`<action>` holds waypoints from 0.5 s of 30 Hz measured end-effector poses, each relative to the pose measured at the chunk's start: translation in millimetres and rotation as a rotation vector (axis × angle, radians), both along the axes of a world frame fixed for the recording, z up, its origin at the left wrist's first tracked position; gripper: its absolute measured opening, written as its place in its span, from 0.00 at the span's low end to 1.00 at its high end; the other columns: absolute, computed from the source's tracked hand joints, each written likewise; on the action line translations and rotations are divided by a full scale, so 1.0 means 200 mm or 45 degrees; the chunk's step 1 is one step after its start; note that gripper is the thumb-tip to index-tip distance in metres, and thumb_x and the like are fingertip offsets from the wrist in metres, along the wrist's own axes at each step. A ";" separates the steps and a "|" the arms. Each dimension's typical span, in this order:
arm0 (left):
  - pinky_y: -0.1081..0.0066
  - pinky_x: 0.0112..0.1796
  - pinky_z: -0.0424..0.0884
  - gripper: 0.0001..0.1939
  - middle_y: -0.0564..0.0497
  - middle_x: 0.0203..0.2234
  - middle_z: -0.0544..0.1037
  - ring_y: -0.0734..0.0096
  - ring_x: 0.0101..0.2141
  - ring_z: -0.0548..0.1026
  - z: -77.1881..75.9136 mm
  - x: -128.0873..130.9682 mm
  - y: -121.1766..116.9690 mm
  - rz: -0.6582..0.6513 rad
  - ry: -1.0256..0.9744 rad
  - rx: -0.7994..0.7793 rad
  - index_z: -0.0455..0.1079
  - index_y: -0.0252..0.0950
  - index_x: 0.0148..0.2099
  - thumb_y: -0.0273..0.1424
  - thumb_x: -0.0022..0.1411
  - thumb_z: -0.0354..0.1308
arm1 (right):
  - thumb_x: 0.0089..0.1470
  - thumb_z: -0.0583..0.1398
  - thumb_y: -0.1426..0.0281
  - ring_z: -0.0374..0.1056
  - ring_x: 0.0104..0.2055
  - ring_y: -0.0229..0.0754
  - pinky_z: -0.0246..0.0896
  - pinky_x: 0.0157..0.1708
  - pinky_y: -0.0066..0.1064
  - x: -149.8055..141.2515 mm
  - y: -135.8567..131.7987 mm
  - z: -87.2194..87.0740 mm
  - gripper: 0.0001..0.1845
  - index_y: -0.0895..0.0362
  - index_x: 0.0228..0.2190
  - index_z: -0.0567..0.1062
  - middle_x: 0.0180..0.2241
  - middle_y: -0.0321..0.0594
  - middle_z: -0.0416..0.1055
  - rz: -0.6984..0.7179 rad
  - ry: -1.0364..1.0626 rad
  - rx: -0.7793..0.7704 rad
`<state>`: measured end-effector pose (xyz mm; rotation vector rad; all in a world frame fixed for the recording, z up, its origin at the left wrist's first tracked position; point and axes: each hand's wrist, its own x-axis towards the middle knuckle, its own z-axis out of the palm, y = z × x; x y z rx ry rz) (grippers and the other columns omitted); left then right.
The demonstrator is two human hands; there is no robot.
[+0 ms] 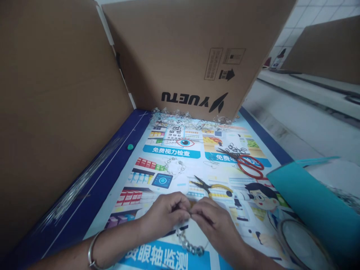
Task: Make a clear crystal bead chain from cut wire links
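My left hand point(172, 210) and my right hand point(213, 216) meet over the printed mat, fingertips pinched together. Between them are the ends of a strand of clear beads point(191, 247), which hangs in a loop just below; the tips themselves are mostly hidden by my fingers. A thin wire runs from the last bead toward my right hand. Just beyond my fingers lie yellow-handled pliers point(211, 186), jaws apart. Farther off, a second ring of clear beads point(174, 166) rests on the mat. Red-handled scissors point(249, 164) lie to the right, beside small dark rings point(234, 148).
Tall cardboard point(180, 48) walls off the back and left. Along its foot lies a row of clear beaded pieces point(180, 115). Thin wires point(81, 183) lie at left near a green lump point(130, 147). At right are a teal folder point(306, 202) and a round roll point(302, 240).
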<state>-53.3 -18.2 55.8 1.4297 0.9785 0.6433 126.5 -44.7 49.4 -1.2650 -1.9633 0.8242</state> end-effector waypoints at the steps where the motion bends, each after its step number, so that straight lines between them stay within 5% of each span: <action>1: 0.77 0.27 0.60 0.01 0.55 0.21 0.69 0.77 0.24 0.64 0.00 0.00 0.00 -0.006 0.038 0.027 0.68 0.32 0.30 0.23 0.51 0.56 | 0.54 0.55 0.74 0.64 0.30 0.37 0.58 0.30 0.26 0.00 0.00 0.00 0.07 0.55 0.26 0.71 0.27 0.36 0.67 -0.002 0.006 0.007; 11: 0.75 0.31 0.62 0.08 0.52 0.24 0.73 0.72 0.28 0.69 0.01 0.00 -0.01 -0.065 0.203 0.350 0.73 0.34 0.29 0.25 0.56 0.53 | 0.52 0.57 0.75 0.64 0.28 0.36 0.57 0.28 0.25 0.00 -0.02 -0.02 0.06 0.54 0.25 0.68 0.25 0.33 0.68 0.036 -0.071 0.054; 15: 0.76 0.31 0.61 0.07 0.53 0.24 0.72 0.72 0.28 0.68 0.01 -0.02 0.01 -0.026 0.248 0.390 0.71 0.35 0.29 0.25 0.56 0.52 | 0.57 0.53 0.72 0.65 0.34 0.40 0.59 0.37 0.31 0.06 0.01 0.04 0.06 0.55 0.32 0.70 0.31 0.39 0.71 0.070 -0.316 0.341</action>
